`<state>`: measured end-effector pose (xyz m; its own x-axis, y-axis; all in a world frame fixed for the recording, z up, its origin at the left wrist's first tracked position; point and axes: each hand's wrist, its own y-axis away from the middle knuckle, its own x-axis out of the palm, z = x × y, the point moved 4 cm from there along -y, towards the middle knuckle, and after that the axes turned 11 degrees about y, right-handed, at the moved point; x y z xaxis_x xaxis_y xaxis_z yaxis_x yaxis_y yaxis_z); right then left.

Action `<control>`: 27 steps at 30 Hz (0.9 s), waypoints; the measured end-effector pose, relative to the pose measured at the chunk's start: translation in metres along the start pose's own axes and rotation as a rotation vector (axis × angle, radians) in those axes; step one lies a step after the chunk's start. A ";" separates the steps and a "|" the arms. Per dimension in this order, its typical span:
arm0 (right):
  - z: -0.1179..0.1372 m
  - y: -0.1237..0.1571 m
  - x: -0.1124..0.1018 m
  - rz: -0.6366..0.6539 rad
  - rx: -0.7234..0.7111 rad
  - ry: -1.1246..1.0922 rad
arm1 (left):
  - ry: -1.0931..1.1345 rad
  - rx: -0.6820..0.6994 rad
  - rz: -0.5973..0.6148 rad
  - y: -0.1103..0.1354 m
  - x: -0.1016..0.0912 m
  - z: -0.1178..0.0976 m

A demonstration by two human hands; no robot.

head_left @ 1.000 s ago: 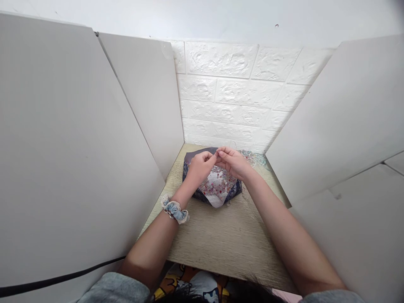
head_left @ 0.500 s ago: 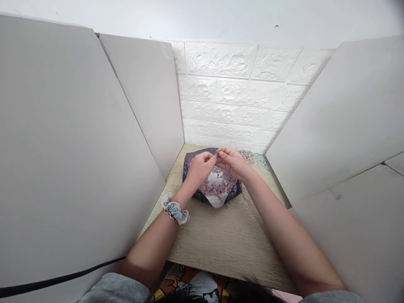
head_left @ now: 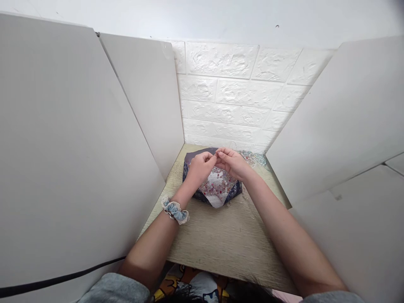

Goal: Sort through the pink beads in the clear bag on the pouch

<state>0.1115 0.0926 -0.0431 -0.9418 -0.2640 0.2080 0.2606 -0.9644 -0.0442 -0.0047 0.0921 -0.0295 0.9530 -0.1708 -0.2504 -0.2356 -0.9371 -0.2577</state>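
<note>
Wood-grain desk here, boxed in by pale panels, white brick-pattern wall behind. Dark blue bead container sits near the back, below left hand and right hand, fingers curled and meeting; can't tell if they're pinching anything.

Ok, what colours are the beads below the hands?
The beads look mixed: pinkish, red and clear, seen in the head view.

Red and clear beads, navy patterned holder; pale-blue scrunchie, white brick-patterned wall
</note>
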 end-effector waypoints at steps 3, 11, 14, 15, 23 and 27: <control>0.001 0.000 0.001 -0.008 0.006 0.006 | -0.014 -0.001 0.003 0.000 0.000 0.000; -0.002 0.000 0.001 -0.027 0.023 0.026 | -0.048 -0.036 0.038 0.000 0.001 0.002; -0.004 0.000 0.001 -0.033 0.022 0.031 | -0.060 -0.042 0.041 0.000 0.001 0.002; -0.004 0.000 0.000 -0.033 0.022 0.032 | -0.060 -0.041 0.041 0.000 0.001 0.002; -0.003 0.000 0.001 -0.016 0.020 0.024 | -0.048 -0.029 0.028 0.000 0.001 0.001; -0.003 0.000 0.000 -0.014 0.019 0.006 | -0.029 -0.026 0.028 0.000 0.001 0.001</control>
<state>0.1106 0.0929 -0.0459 -0.9466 -0.2510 0.2024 0.2516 -0.9675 -0.0230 -0.0044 0.0925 -0.0305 0.9401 -0.1881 -0.2843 -0.2563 -0.9398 -0.2259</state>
